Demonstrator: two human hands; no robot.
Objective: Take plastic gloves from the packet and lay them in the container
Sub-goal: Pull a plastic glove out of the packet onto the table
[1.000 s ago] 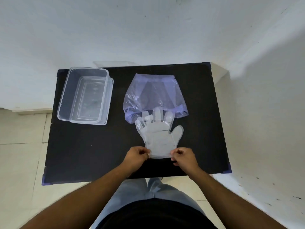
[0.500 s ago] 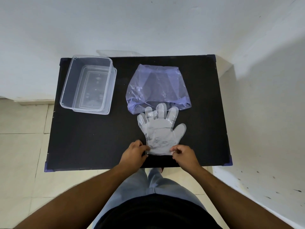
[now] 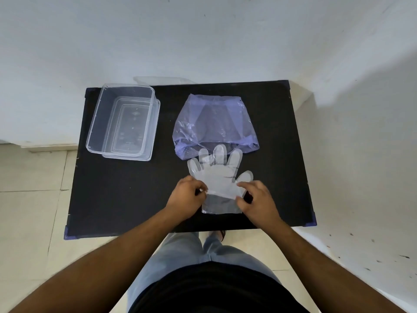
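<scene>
A clear plastic glove (image 3: pixel 217 175) lies flat on the black table, fingers pointing away from me onto the mouth of the purple plastic packet (image 3: pixel 214 125). My left hand (image 3: pixel 186 198) and my right hand (image 3: pixel 256 199) pinch the cuff's top layer at its two corners and hold it lifted and folded toward the fingers. A lower clear layer (image 3: pixel 222 205) stays flat on the table under it. The clear rectangular container (image 3: pixel 123 120) stands at the table's back left, with nothing visible in it.
The black table (image 3: pixel 126 190) has purple corner guards and stands against a white wall. Pale tiled floor lies to the left and in front. My legs are under the near edge.
Both hands have lifted the glove's top cuff layer and drawn it away from me toward the fingers, baring a layer beneath. The camera view has shifted a little.
</scene>
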